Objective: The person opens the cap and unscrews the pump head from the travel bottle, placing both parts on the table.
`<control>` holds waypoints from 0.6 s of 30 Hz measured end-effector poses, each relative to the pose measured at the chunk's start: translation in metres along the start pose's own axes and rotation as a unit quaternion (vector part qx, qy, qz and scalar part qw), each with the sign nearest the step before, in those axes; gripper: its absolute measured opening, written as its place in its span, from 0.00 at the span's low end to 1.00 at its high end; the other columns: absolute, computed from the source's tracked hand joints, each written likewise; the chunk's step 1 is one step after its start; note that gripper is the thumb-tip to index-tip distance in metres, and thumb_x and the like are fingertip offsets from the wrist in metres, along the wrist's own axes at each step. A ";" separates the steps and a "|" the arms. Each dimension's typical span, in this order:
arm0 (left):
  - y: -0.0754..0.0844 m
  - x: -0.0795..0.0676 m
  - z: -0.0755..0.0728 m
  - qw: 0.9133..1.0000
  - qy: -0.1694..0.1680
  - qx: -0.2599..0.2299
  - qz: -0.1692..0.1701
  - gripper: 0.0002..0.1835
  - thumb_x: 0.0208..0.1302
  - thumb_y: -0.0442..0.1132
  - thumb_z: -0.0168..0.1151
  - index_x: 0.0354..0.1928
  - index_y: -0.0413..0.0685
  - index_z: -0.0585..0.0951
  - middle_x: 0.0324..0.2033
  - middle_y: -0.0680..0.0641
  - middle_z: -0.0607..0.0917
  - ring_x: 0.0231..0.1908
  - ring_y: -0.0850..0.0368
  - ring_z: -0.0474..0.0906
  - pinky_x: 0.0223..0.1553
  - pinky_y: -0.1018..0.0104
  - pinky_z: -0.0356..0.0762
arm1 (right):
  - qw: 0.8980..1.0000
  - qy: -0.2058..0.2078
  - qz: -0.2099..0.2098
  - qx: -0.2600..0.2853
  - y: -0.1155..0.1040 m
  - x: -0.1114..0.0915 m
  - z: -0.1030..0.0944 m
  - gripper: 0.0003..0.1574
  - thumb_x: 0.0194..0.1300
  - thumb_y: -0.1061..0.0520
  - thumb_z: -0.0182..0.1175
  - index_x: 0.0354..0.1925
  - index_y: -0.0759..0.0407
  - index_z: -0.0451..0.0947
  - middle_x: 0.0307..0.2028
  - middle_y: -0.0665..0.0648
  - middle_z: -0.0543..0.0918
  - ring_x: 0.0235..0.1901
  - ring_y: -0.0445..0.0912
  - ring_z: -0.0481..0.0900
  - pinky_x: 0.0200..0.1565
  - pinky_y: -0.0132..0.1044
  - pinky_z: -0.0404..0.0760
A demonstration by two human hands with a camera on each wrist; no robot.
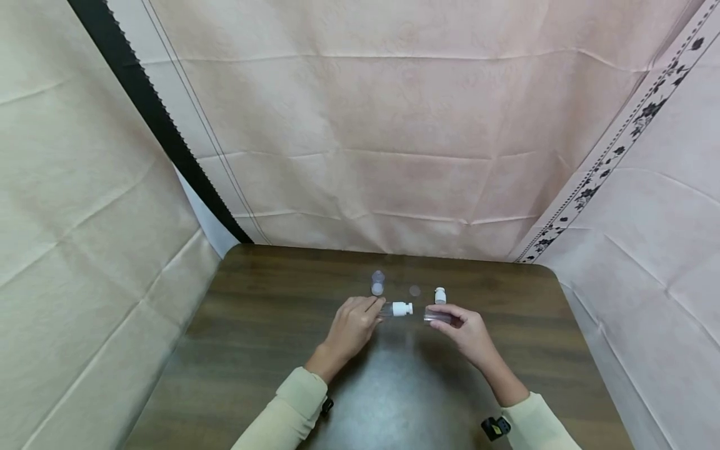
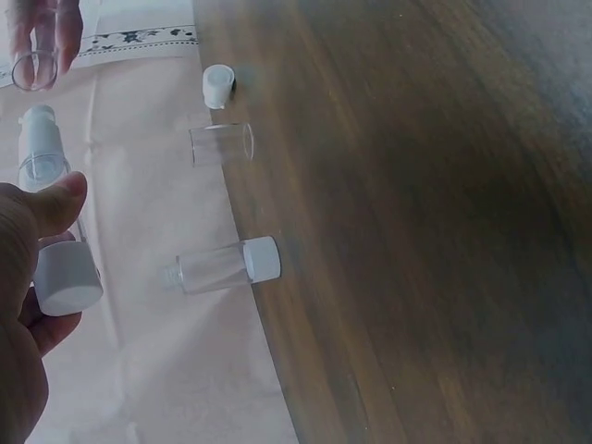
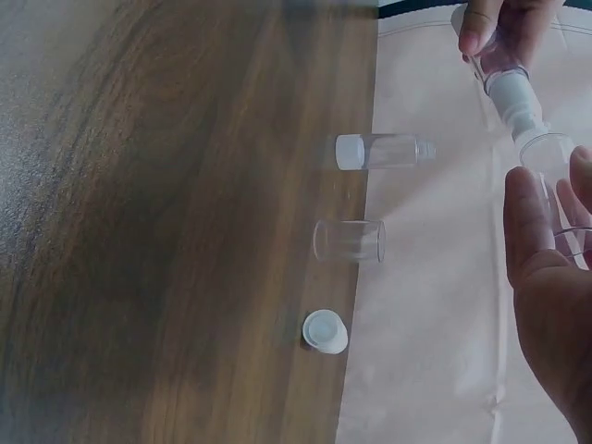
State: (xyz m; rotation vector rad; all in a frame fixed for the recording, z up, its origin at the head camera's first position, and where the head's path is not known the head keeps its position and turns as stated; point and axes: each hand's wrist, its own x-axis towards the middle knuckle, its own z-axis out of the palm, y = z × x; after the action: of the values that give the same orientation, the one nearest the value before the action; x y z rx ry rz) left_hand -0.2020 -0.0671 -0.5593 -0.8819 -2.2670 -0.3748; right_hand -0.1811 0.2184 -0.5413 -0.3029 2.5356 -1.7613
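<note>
My left hand (image 1: 354,322) grips a small clear bottle by its body, with a white base (image 2: 67,282) near the fingers. The bottle's white pump top (image 1: 402,309) points right. In my right hand (image 1: 464,331), thumb and fingers pinch a clear cylindrical cap (image 1: 435,315). Its rim faces the pump top, a small gap apart in the head view and overlapping it in the right wrist view. Beyond the hands stand a second clear bottle (image 3: 393,151) with a white base, a clear cap (image 3: 349,241) and a white pump top (image 3: 325,331).
A brown wood-grain table (image 1: 236,350) lies under both hands. Pale creased cloth (image 1: 360,137) hangs behind its far edge and along both sides. The standing bottle, cap and pump top form a row near that far edge.
</note>
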 end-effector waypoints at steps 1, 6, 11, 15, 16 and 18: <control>0.001 -0.001 0.000 1.000 -0.004 0.000 -0.003 0.21 0.58 0.42 0.79 0.52 0.44 0.87 0.45 0.47 0.91 0.42 0.55 0.88 0.44 0.62 0.85 | 1.000 0.003 0.002 -0.002 0.000 -0.001 0.000 0.20 0.64 0.55 0.73 0.54 0.54 0.87 0.48 0.59 0.89 0.41 0.41 0.86 0.43 0.31 0.86; 0.001 -0.004 0.001 1.000 -0.020 -0.001 -0.014 0.19 0.61 0.42 0.76 0.54 0.45 0.87 0.47 0.48 0.91 0.44 0.55 0.88 0.47 0.61 0.85 | 1.000 0.005 0.009 -0.009 -0.001 -0.002 0.000 0.20 0.64 0.54 0.73 0.54 0.54 0.87 0.49 0.59 0.89 0.40 0.42 0.85 0.42 0.31 0.86; 0.002 -0.006 0.001 1.000 -0.013 -0.002 -0.010 0.19 0.61 0.42 0.76 0.53 0.45 0.87 0.46 0.47 0.91 0.43 0.55 0.88 0.47 0.61 0.85 | 1.000 0.004 0.011 -0.008 0.000 -0.002 0.000 0.19 0.65 0.55 0.73 0.54 0.55 0.86 0.48 0.60 0.89 0.40 0.42 0.85 0.41 0.32 0.86; 0.001 -0.007 0.001 1.000 0.004 -0.002 -0.011 0.20 0.58 0.41 0.78 0.52 0.44 0.87 0.45 0.47 0.91 0.42 0.54 0.88 0.46 0.60 0.85 | 1.000 0.010 -0.003 -0.010 0.003 0.000 0.000 0.18 0.65 0.55 0.72 0.53 0.53 0.86 0.48 0.58 0.89 0.42 0.40 0.86 0.43 0.29 0.85; 0.001 -0.007 0.000 1.000 0.005 -0.003 -0.012 0.20 0.57 0.41 0.79 0.51 0.44 0.87 0.44 0.47 0.91 0.42 0.54 0.88 0.46 0.60 0.85 | 1.000 0.010 -0.010 -0.011 0.004 0.001 0.001 0.18 0.65 0.55 0.72 0.53 0.53 0.86 0.47 0.58 0.90 0.42 0.40 0.87 0.44 0.29 0.85; 0.000 -0.008 0.000 1.000 0.004 -0.005 -0.015 0.21 0.56 0.40 0.79 0.51 0.44 0.87 0.44 0.47 0.91 0.42 0.54 0.88 0.46 0.61 0.85 | 1.000 0.014 -0.025 -0.012 0.005 0.003 0.002 0.18 0.64 0.56 0.72 0.53 0.54 0.87 0.46 0.58 0.90 0.43 0.39 0.88 0.45 0.28 0.85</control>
State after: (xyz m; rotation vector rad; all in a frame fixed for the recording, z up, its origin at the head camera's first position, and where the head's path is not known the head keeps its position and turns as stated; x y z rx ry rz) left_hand -0.1978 -0.0712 -0.5645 -0.8495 -2.2744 -0.4027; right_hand -0.1841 0.2178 -0.5466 -0.3491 2.5925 -1.7657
